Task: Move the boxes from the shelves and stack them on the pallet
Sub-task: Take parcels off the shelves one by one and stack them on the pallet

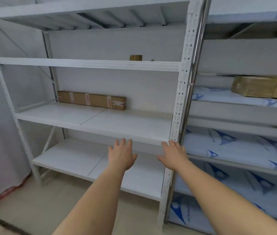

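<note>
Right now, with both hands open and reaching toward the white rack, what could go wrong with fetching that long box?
The long cardboard box lies far back against the wall on the middle shelf, so the reach is deep and a forearm may knock the shelf edge. It is long and narrow; gripped off-centre, it could tip. The right hand is close to the perforated upright and may bump it. The left hand holds nothing.
</note>
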